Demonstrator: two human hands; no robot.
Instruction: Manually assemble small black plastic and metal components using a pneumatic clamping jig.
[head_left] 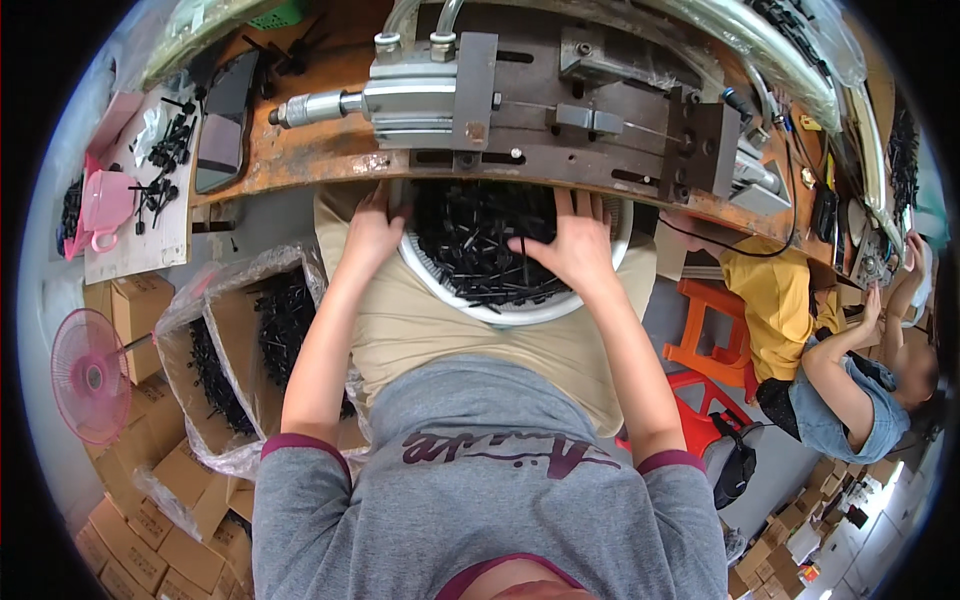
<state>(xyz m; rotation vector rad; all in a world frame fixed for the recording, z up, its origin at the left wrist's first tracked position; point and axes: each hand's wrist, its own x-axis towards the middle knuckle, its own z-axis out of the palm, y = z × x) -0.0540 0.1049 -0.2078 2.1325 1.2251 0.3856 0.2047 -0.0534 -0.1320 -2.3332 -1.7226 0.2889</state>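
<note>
A round white basin (490, 316) rests on my lap, its far side hidden beneath the table edge. It holds a heap of small black plastic parts (475, 250) with thin stems. My left hand (375, 232) is at the basin's left rim, thumb toward the inside and fingers along the outer side; the fingertips are partly hidden by the table. Over the right side of the basin lies my right hand (580, 243), fingers spread and thumb stretched in over the parts. A thin black stem stands beside that thumb.
Beyond the basin, a metal fixture with a cylinder (415, 100) is mounted on the wooden table (300, 160). At left are a plastic-lined box (235, 350) of black parts and a pink fan (92, 377). A co-worker (850, 375) sits at right near an orange stool (708, 330).
</note>
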